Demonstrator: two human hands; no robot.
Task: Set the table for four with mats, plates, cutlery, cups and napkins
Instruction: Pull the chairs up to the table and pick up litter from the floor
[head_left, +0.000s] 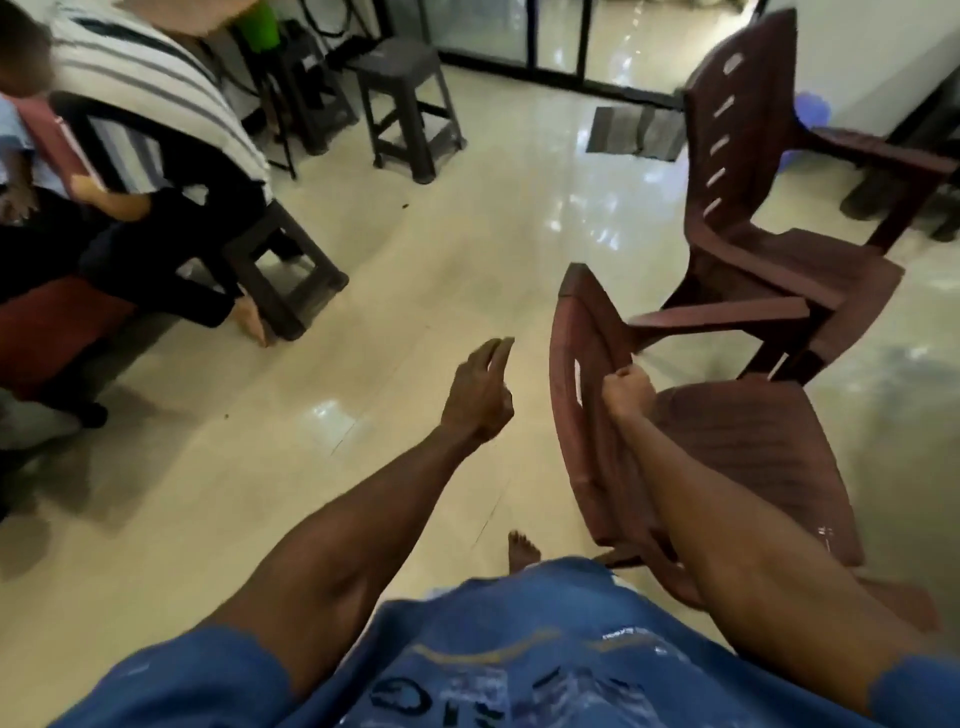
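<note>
My right hand (627, 391) is shut on the backrest of a maroon plastic chair (748, 441) in front of me on the right. My left hand (480, 395) hangs in the air to the left of that chair, holding nothing, with its fingers loosely curled and apart. No table, mats, plates, cutlery, cups or napkins show in this view.
A second maroon armchair (769, 208) stands behind the first. Dark plastic stools (410, 104) stand at the back. A seated person in a striped shirt (150, 88) is at the left. Beige tiled floor (363, 312) lies open in the middle. My bare foot (522, 551) is below.
</note>
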